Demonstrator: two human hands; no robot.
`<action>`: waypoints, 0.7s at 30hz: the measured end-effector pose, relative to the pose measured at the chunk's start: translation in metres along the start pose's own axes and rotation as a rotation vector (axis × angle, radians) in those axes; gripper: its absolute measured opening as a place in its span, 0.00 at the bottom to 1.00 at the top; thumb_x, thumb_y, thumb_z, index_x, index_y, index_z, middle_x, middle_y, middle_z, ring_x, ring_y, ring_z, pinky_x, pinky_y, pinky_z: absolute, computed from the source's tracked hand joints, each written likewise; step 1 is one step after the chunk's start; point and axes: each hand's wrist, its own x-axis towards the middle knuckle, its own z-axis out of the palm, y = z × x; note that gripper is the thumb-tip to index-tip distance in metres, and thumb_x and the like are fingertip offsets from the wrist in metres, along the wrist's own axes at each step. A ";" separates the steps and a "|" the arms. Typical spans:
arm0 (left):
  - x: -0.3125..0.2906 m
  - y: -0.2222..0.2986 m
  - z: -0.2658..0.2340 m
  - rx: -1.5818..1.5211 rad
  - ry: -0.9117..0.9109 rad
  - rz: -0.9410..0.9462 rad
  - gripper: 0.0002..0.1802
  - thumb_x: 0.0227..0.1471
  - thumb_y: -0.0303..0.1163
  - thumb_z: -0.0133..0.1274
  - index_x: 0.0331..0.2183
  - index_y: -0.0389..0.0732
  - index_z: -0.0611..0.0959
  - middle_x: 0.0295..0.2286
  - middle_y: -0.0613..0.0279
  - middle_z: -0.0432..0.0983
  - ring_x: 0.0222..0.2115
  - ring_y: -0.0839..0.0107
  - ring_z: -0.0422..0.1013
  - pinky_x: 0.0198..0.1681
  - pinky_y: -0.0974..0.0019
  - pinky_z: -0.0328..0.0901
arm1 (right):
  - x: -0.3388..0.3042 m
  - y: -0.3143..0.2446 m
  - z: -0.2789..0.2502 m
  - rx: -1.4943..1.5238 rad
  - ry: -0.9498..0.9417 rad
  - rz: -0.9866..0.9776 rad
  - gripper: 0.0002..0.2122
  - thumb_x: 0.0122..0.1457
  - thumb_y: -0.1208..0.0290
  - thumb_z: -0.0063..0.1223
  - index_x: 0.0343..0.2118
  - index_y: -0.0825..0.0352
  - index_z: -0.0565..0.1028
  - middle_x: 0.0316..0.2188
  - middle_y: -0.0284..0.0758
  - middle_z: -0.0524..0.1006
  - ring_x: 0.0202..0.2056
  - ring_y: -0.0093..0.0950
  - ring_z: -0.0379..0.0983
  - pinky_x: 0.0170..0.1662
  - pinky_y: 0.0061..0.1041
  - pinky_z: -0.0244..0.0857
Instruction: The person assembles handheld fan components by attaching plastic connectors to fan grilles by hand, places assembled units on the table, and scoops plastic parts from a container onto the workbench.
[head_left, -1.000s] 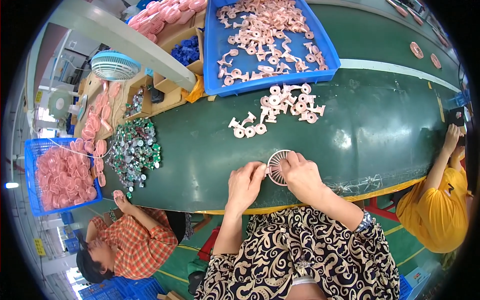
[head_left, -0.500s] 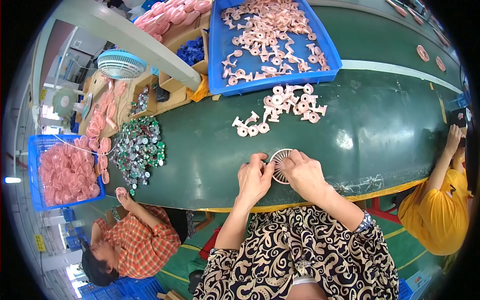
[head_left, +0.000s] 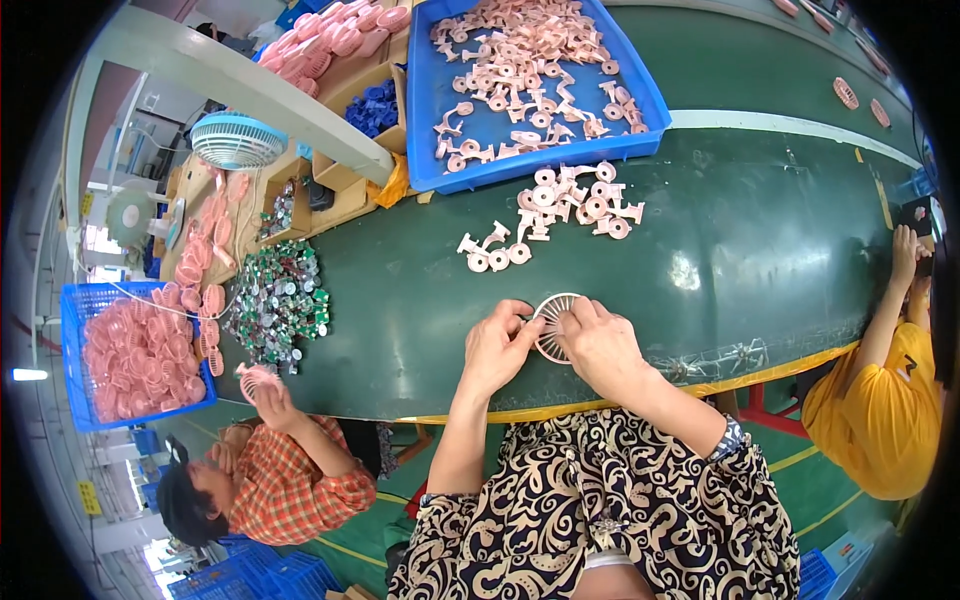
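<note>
A round, pale fan grille (head_left: 552,345) with radial spokes is held between my two hands, just above the green table near its front edge. My left hand (head_left: 494,348) pinches the grille's left rim between bent fingers and thumb. On the other side, my right hand (head_left: 604,350) is closed over the right part, its fingers bent onto the spokes and hiding that side. Farther back on the table lies a loose group of small pink brackets (head_left: 543,196) with ring-shaped ends, apart from both hands.
Behind the brackets stands a blue tray (head_left: 540,172) holding many similar pieces. Circuit boards (head_left: 280,300) are heaped at left, beside a blue basket (head_left: 140,418) of pink housings. A co-worker in a checkered shirt (head_left: 300,480) sits left; another in yellow (head_left: 875,410) sits right.
Both my hands keep hold of the grille, with only small finger shifts. The co-worker at left has lifted a pink part slightly to the right. The whole view has shifted a little.
</note>
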 end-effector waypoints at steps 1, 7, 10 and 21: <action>0.000 0.001 0.000 0.002 0.002 0.000 0.14 0.61 0.35 0.59 0.42 0.34 0.79 0.23 0.62 0.82 0.23 0.78 0.73 0.29 0.68 0.66 | 0.001 0.000 -0.001 0.002 0.001 -0.001 0.07 0.56 0.69 0.62 0.31 0.67 0.77 0.34 0.37 0.73 0.36 0.34 0.77 0.34 0.33 0.74; -0.001 0.001 0.007 0.073 0.060 0.016 0.14 0.61 0.36 0.59 0.41 0.34 0.79 0.21 0.62 0.80 0.22 0.77 0.73 0.28 0.67 0.66 | -0.001 -0.001 -0.002 -0.011 -0.012 0.003 0.10 0.56 0.66 0.63 0.34 0.67 0.77 0.34 0.37 0.72 0.37 0.34 0.77 0.35 0.33 0.74; -0.006 0.001 0.007 0.014 0.080 0.055 0.15 0.61 0.35 0.59 0.42 0.33 0.79 0.21 0.62 0.79 0.22 0.78 0.72 0.28 0.67 0.66 | -0.006 -0.007 -0.012 0.098 0.066 0.006 0.15 0.55 0.61 0.65 0.38 0.68 0.77 0.37 0.39 0.73 0.39 0.36 0.77 0.39 0.33 0.74; -0.016 -0.050 -0.065 0.149 0.824 0.070 0.20 0.57 0.32 0.63 0.51 0.38 0.80 0.46 0.56 0.78 0.48 0.64 0.73 0.51 0.63 0.66 | -0.047 0.077 -0.077 0.018 0.259 0.382 0.18 0.50 0.69 0.72 0.45 0.65 0.80 0.47 0.40 0.78 0.38 0.39 0.81 0.41 0.35 0.77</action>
